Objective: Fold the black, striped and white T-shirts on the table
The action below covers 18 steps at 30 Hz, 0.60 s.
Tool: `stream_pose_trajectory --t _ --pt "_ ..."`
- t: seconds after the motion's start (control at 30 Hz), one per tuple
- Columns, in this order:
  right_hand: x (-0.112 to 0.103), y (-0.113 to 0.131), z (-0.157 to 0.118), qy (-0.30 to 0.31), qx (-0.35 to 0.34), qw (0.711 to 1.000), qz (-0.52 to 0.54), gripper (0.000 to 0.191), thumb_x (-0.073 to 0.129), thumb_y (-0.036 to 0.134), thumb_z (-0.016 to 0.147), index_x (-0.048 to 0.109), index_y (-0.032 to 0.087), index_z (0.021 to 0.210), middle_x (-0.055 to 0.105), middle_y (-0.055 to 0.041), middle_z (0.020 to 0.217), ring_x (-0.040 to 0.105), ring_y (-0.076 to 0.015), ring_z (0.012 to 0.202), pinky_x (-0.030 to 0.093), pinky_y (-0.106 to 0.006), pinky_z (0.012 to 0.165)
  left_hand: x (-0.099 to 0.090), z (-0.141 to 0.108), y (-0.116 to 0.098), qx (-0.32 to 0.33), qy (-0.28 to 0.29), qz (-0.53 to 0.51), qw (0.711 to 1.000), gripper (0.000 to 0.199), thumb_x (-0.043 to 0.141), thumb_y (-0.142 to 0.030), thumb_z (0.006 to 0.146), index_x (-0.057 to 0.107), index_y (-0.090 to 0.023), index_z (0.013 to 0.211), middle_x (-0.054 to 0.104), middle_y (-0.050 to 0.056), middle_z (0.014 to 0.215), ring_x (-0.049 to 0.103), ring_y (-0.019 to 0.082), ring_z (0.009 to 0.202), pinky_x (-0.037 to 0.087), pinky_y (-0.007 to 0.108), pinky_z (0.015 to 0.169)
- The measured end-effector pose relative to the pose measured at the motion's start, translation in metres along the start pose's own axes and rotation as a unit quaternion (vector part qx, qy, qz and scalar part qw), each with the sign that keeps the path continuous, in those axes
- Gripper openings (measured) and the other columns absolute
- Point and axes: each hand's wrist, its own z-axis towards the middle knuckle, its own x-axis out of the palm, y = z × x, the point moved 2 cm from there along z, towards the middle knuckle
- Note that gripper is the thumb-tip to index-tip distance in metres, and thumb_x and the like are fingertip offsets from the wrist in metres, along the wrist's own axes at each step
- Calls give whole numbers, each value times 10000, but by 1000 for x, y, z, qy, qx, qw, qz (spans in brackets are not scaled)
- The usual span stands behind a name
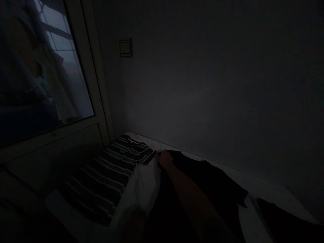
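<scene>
The black garment (207,175) lies spread on a pale surface (263,189), to the right of a striped shirt (108,172), with a lighter strip between much of the two. The right hand (165,158) is at the garment's far left corner, close to the shirt's sleeve; its forearm crosses the dark cloth from the lower right, probably because that corner lies at the far side, towards the wall (197,84). The fingers look bent down onto the cloth's edge, but in this gloom I cannot tell whether they pinch it or only press on it. Low in the middle there is a dim brownish shape (134,221) that may be the left hand; what it does, or whether it holds anything, cannot be told. The striped shirt lies flat at a slant, its neck end towards the wall and its sleeve reaching towards the right hand; laid out like this, its whole front shows and its outline stays easy to follow. Further right is another dark cloth (283,216), set apart from the garment by a pale gap, which seems to keep the pieces distinct. The surface runs along the plain wall, and what kind of furniture it is stays unclear. On the wall is a light switch (125,47); to the left stands a framed door (100,101) with a glass pane (72,67), cloth and thin bars showing in it. The room is very dark, the pane its brightest part.
</scene>
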Motion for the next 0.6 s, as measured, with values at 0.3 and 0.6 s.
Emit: stream_pose_trajectory --t 0.3,0.6 --pt "-22 -3 -5 -37 3 997 68 265 557 271 963 622 190 1207 728 -151 1156 702 -258 1082 529 -328 853 -11 -12 -18 16 5 -36 999 305 635 -374 966 641 -271 1254 624 72 1338 625 257 1175 538 416 971" --pt "-43 -113 -20 -146 99 973 146 345 391 254 1024 583 149 1290 678 -160 1245 641 -246 1171 498 -333 953 -11 -30 -46 29 51 -90 994 622 422 -84 882 544 -249 1469 605 88 1447 613 218 1281 500 320 1055"
